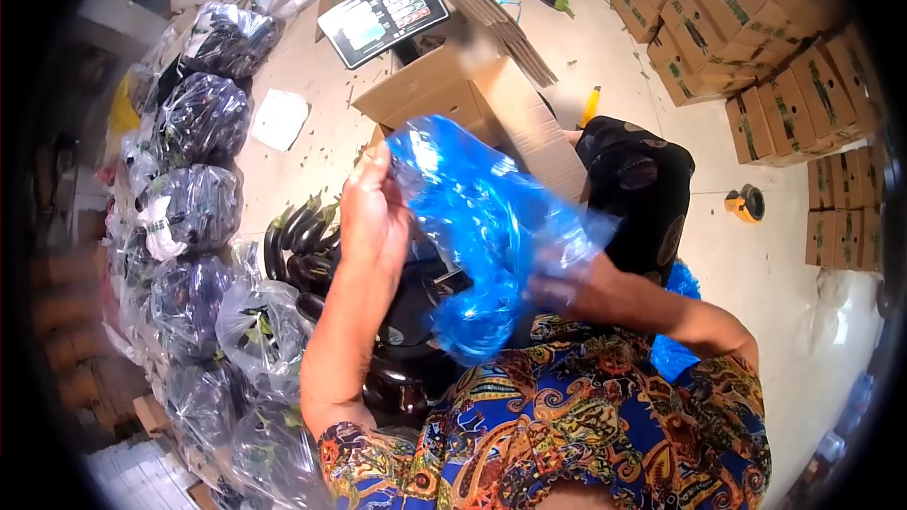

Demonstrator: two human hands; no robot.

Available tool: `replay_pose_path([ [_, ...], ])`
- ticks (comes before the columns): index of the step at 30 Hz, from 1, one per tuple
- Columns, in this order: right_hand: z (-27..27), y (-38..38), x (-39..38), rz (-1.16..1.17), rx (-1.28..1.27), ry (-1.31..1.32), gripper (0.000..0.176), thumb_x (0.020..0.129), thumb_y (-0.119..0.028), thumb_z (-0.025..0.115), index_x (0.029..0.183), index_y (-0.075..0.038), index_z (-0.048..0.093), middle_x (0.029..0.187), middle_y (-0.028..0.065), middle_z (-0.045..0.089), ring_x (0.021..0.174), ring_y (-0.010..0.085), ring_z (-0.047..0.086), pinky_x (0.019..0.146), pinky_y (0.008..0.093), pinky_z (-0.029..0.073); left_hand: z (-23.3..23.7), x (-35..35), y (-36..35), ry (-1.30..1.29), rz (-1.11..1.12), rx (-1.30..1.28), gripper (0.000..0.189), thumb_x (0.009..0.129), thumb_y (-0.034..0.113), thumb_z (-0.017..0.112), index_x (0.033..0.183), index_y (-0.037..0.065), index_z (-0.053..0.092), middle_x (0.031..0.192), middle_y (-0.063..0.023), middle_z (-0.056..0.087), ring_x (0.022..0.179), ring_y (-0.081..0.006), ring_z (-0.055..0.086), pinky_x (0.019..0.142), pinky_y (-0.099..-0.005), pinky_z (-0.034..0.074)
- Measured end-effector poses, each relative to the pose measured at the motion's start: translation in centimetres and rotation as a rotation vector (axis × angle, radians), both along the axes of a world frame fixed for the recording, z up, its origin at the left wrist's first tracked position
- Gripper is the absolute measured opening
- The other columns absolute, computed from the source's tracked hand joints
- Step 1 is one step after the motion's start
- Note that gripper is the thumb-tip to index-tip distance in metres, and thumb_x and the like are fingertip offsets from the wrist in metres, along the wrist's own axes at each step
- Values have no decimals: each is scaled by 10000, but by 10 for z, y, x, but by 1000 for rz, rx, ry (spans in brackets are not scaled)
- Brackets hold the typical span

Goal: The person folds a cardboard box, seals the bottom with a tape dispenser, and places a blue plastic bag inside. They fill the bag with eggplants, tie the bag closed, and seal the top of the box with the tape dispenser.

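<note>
A thin blue plastic bag (472, 217) hangs spread out in front of my chest, crumpled and shiny. My left hand (376, 203) pinches its upper left edge between thumb and fingers. At the bag's lower right, my right hand (567, 285) is partly covered by the film, its fingers smeared by motion. Just beyond the bag stands an open cardboard box (529, 113) with its flaps up. Loose dark eggplants (304, 231) with green stems lie on the floor left of my left forearm.
Clear bags of eggplants (194, 208) are stacked along the left. A digital scale display (383, 17) rises behind the box. Printed cartons (718, 19) are piled at the right. A tape dispenser (746, 204) and a yellow-handled tool (591, 106) also show at the right.
</note>
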State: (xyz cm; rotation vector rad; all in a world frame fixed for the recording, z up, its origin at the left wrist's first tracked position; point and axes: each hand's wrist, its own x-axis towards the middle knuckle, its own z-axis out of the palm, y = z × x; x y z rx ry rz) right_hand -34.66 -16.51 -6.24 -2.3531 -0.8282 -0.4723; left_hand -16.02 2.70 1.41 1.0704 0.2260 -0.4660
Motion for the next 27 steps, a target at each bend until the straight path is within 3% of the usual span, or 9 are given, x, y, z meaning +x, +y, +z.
replay_pose_path([
  [2,-23,-7,-38,37,-410,229,193,724,-115,644,914,-88,635,965,114,581,953,251,596,683,406,518,-2,18,2,-33,77,7,173,999,175,488,1025,25,572,909,-84,640,776,-165,643,680,-291,567],
  [7,41,-41,-48,-186,-478,956,381,744,-90,658,1111,-21,579,1086,162,570,955,309,588,832,431,505,-8,47,17,-319,-63,190,183,985,240,542,957,60,556,790,-41,629,666,-118,623,626,-254,554],
  [9,83,-48,-37,-322,-186,582,474,787,-120,686,1222,-33,520,1156,191,577,1022,359,602,845,431,516,-14,48,20,-415,-88,231,182,986,243,544,961,63,552,782,-30,620,657,-96,604,601,-240,535],
  [12,142,-48,-17,-416,483,823,720,795,-309,781,1364,-37,432,1239,154,557,1104,250,584,858,379,512,-20,48,16,-518,-88,267,194,988,250,545,971,57,547,813,-26,611,667,-73,577,588,-216,501],
  [16,144,6,18,-234,741,810,1145,642,-590,818,1494,-80,247,1461,136,362,1237,295,467,952,411,446,0,35,-10,-639,16,379,177,988,196,539,904,40,541,795,6,542,691,-54,476,644,-226,437],
  [18,114,25,47,-289,584,819,1090,668,-596,802,1466,-70,279,1410,164,394,1242,303,458,962,413,438,-5,38,-11,-794,39,499,186,988,192,538,885,38,539,798,7,539,715,-56,470,663,-228,427],
  [19,96,36,66,-261,702,529,877,734,-524,787,1361,-36,415,1300,158,487,1182,270,501,938,412,452,-1,36,-10,-799,31,514,194,980,188,547,867,31,537,795,13,532,734,-57,454,674,-226,411],
  [22,55,20,99,-344,931,906,186,883,-134,688,1008,-4,645,927,70,658,829,134,621,748,289,538,4,38,2,-755,-59,507,184,977,187,549,885,28,545,786,17,526,724,-54,447,663,-221,406],
  [27,27,-18,117,-315,1192,1226,152,923,-125,629,1059,-77,674,932,56,698,749,102,661,682,259,567,-23,72,48,-712,-281,657,340,865,329,703,959,27,579,766,-11,569,715,-86,518,641,-255,438],
])
